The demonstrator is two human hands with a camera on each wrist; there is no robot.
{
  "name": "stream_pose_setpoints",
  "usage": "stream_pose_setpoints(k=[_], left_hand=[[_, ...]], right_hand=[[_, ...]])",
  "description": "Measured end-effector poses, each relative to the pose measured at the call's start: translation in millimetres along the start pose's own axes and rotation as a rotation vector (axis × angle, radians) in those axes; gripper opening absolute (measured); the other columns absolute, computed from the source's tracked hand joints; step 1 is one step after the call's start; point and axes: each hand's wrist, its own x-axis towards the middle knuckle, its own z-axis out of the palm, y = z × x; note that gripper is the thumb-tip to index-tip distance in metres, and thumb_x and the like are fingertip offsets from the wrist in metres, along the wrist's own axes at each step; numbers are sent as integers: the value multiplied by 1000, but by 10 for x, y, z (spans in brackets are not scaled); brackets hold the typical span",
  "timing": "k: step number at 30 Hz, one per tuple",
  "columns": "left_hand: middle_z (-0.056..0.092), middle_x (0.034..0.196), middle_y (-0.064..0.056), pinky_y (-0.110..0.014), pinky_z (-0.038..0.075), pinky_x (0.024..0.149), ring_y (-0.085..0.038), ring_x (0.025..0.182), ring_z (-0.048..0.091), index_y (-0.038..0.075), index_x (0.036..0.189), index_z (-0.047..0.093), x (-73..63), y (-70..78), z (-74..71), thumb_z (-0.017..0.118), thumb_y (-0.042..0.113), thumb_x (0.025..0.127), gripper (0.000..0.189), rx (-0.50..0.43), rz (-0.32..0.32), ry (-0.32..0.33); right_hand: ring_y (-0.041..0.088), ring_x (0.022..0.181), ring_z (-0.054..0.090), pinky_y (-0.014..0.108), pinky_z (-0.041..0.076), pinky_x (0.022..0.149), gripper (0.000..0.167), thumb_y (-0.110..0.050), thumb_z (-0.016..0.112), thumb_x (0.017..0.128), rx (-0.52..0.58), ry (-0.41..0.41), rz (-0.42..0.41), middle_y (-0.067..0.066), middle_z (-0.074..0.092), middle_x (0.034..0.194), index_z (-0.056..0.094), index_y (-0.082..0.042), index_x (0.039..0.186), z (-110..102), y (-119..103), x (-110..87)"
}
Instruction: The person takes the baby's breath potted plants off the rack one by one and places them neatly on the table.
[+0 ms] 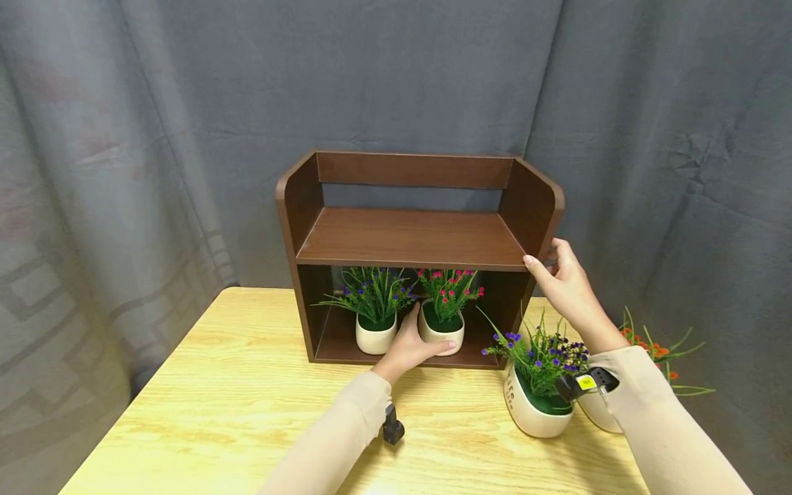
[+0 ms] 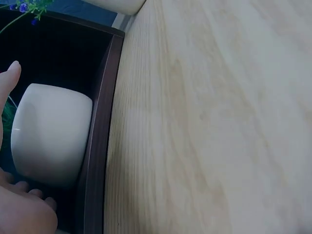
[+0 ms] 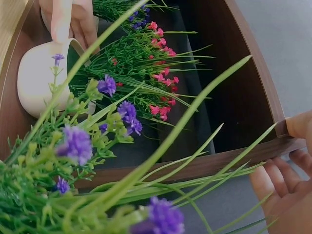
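Note:
On the lower level of a dark brown wooden shelf (image 1: 408,237) stand two white-potted artificial plants. My left hand (image 1: 410,347) holds the pink-flowered potted plant (image 1: 442,326), thumb across the pot's front and fingers along its left side. In the left wrist view its white pot (image 2: 51,134) shows between thumb and fingers. Just left of that hand is a purple-flowered potted plant (image 1: 375,337). My right hand (image 1: 569,289) grips the shelf's right side panel, thumb at the front edge and fingers round the outer side, as the right wrist view shows at the panel (image 3: 195,168).
Right of the shelf, on the light wood table (image 1: 204,385), stand another purple-flowered potted plant (image 1: 538,405) and an orange-flowered one (image 1: 603,410), partly behind my right sleeve. Grey curtains (image 1: 408,75) hang behind.

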Motion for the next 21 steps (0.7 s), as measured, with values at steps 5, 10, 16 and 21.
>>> stream_pose_setpoints(k=[5, 10, 16, 21], left_hand=[[22, 162, -18, -48, 32, 114, -35, 146, 26, 7, 161, 10, 83, -10, 48, 86, 46, 76, 120, 28, -18, 32], [22, 161, -19, -47, 31, 114, -36, 147, 24, 4, 160, 10, 127, -4, 86, 87, 41, 76, 119, 21, -18, 50], [34, 154, -19, -45, 34, 113, -34, 142, 34, 1, 155, 23, 235, -33, 139, 91, 33, 72, 113, -4, 49, 89], [47, 141, -18, -44, 38, 109, -33, 132, 46, 1, 146, 37, 289, -18, 149, 93, 29, 68, 100, 14, 116, 106]], right_hand=[[21, 85, 47, 28, 39, 63, 60, -34, 51, 105, -1, 10, -13, 24, 46, 120, 31, 6, 145, 6, 12, 9], [23, 85, 46, 28, 39, 63, 59, -34, 51, 105, -2, 13, -16, 23, 46, 118, 31, 6, 145, 9, 17, 8], [24, 86, 46, 29, 38, 63, 60, -34, 51, 105, -1, 13, -14, 24, 45, 119, 30, 6, 145, 10, 9, 8], [20, 83, 45, 28, 38, 62, 58, -33, 51, 105, 9, 16, -17, 22, 46, 118, 32, 5, 144, 21, 24, -2]])
